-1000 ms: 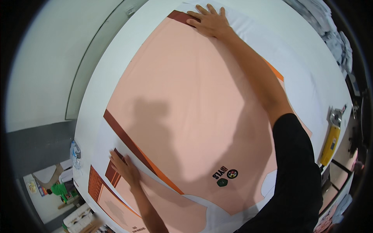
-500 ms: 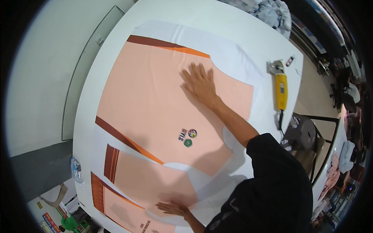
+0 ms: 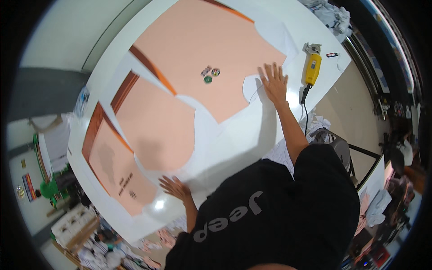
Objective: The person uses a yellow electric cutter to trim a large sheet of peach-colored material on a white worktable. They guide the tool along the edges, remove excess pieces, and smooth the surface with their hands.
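Observation:
A wide sheet of printed fabric lies flat, with a large peach garment panel edged in brown and orange and bearing small emblems. Beside it are a plain peach panel and a narrower printed panel with a dark brown side band. My right hand is open, fingers spread, by the neckline curve of the large panel. With fingers apart, my left hand is over the white margin near the table's front edge, below the plain panel. Neither hand holds anything.
A yellow electric cloth cutter with a black cord lies on the white table at right, near a small dark object. White cloth is heaped at the far right corner. A grey chair stands beyond the right edge.
The view has shifted, so the fabric appears higher up. My right hand has gone from the middle of the large panel to its near right edge; my left has come off the plain panel.

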{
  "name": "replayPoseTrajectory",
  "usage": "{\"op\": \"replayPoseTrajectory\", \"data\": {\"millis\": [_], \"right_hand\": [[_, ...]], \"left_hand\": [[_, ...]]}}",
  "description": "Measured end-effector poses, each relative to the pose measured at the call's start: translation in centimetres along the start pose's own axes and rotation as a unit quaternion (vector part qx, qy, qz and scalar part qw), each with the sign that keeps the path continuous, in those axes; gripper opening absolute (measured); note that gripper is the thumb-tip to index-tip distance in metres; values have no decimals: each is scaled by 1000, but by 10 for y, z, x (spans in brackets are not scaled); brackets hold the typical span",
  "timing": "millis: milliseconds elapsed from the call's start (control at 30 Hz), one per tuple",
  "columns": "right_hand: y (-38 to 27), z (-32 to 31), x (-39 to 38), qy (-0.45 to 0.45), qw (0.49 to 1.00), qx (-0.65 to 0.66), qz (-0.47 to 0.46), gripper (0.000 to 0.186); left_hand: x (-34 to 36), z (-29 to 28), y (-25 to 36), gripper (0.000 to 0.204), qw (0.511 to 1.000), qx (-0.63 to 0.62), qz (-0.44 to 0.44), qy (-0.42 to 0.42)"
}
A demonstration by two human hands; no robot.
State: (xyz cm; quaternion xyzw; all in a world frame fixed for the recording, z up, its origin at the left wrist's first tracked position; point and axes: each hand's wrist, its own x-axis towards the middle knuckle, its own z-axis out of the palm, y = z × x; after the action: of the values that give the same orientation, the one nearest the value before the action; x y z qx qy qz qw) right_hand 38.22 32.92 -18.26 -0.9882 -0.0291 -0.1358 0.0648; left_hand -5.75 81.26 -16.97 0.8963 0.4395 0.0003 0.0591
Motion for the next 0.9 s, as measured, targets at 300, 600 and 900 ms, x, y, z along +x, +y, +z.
{"op": "replayPoseTrajectory", "data": {"millis": [300, 600, 900], "right_hand": [[-16, -25, -73, -43, 997, -29, -58, 59], [-24, -55, -100, -128, 981, -134, -51, 66], [-141, -103, -156, -218, 964, -121, -88, 75]], "left_hand": [[-9, -14, -75, 67, 998, 37, 39, -38], [-40, -45, -141, 69, 998, -20, 47, 25], [145, -74, -377, 76, 951, -46, -250, 177]]}}
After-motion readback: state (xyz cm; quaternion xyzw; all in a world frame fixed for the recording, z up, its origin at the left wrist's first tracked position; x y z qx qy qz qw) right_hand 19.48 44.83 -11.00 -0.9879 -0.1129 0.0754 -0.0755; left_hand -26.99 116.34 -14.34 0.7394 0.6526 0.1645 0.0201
